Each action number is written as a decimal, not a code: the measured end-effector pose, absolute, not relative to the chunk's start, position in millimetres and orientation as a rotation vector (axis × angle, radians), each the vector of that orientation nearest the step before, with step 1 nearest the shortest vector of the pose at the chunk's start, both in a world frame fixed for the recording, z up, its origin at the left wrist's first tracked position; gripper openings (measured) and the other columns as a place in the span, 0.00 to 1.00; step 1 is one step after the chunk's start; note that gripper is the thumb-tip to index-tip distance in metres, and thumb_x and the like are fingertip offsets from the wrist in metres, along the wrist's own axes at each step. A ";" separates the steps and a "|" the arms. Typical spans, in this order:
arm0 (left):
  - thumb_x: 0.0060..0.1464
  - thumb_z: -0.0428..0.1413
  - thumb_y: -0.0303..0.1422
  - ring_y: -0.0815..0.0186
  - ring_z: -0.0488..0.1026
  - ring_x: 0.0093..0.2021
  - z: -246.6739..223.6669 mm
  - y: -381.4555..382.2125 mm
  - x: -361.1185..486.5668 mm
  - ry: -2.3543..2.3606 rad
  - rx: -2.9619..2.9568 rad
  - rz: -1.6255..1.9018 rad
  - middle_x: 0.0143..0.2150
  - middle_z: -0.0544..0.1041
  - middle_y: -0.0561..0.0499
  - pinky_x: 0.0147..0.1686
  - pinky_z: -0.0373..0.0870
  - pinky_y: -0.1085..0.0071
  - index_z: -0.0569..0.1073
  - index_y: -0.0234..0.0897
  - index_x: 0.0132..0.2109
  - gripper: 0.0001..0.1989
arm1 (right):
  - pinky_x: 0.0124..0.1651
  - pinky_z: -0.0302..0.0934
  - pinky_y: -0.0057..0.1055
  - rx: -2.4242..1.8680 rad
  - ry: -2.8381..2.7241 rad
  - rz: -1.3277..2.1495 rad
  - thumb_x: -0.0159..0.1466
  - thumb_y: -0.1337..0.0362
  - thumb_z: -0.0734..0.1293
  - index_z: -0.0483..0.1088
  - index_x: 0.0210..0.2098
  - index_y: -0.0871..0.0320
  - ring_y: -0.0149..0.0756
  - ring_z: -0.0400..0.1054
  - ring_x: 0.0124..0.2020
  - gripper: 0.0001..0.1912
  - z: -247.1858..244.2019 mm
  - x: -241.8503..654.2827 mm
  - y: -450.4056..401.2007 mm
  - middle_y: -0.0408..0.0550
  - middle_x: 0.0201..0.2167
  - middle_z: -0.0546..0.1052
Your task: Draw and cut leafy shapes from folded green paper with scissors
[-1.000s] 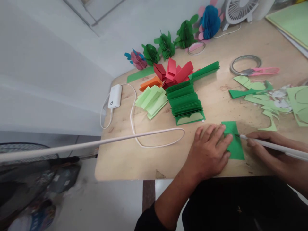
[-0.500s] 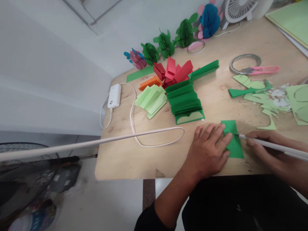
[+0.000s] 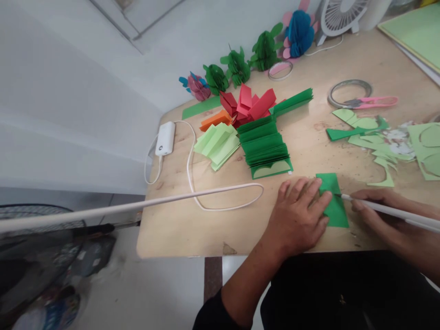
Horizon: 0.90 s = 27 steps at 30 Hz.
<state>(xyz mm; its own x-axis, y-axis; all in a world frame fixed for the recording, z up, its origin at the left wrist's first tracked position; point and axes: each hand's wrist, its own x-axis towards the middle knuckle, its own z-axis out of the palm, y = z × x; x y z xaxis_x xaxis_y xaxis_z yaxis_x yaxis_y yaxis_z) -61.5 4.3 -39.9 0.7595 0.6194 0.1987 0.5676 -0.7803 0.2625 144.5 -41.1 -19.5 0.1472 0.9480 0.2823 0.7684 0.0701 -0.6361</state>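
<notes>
A green paper rectangle [image 3: 336, 211] lies flat near the table's front edge. My left hand [image 3: 300, 217] rests on its left side with the fingers spread, pressing it down. From the right, my right hand [image 3: 385, 215] holds a white pen [image 3: 388, 209] between closed fingers, and the pen's dark tip touches the paper's right part. Just beyond my left hand stands a stack of pleated green paper [image 3: 264, 144], with a pale scalloped piece [image 3: 272, 168] on its front panel.
Folded red [image 3: 263, 104], orange [image 3: 215, 120] and light green [image 3: 218, 144] papers lie further back. Paper scraps [image 3: 380, 145] and pink-handled scissors [image 3: 380, 101] are at the right. A white cable [image 3: 223, 209] loops on the table [image 3: 178, 233]. Paper figures [image 3: 237, 67] line the wall.
The pen tip has shifted very slightly on the green paper. My left hand stays in place, and the whole view has moved a little.
</notes>
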 end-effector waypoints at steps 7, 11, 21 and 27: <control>0.68 0.47 0.39 0.52 0.58 0.69 -39.4 4.5 -61.5 0.941 2.769 0.413 0.70 0.67 0.43 0.66 0.53 0.49 0.70 0.37 0.63 0.22 | 0.23 0.65 0.31 -1.719 -1.696 0.300 0.65 0.44 0.63 0.76 0.33 0.48 0.36 0.75 0.20 0.18 -18.2 144.8 -41.9 0.41 0.24 0.82; 0.68 0.47 0.40 0.52 0.58 0.69 -39.9 4.4 -61.6 0.940 2.766 0.399 0.70 0.66 0.43 0.65 0.54 0.49 0.70 0.37 0.63 0.22 | 0.23 0.65 0.30 -1.695 -1.712 0.298 0.66 0.45 0.63 0.75 0.33 0.48 0.35 0.75 0.21 0.16 -18.5 144.9 -42.5 0.39 0.24 0.82; 0.69 0.45 0.41 0.53 0.58 0.69 -39.0 3.8 -62.1 0.951 2.799 0.373 0.71 0.65 0.44 0.66 0.54 0.49 0.69 0.38 0.64 0.23 | 0.24 0.67 0.29 -1.651 -1.727 0.298 0.66 0.47 0.64 0.75 0.34 0.47 0.36 0.77 0.22 0.14 -21.4 148.5 -44.3 0.38 0.25 0.82; 0.68 0.46 0.41 0.52 0.59 0.69 -39.8 4.3 -62.1 0.942 2.796 0.396 0.71 0.66 0.44 0.66 0.54 0.49 0.70 0.38 0.64 0.23 | 0.23 0.66 0.29 -1.660 -1.710 0.342 0.65 0.46 0.65 0.75 0.32 0.47 0.36 0.76 0.21 0.15 -21.6 146.7 -43.6 0.40 0.24 0.82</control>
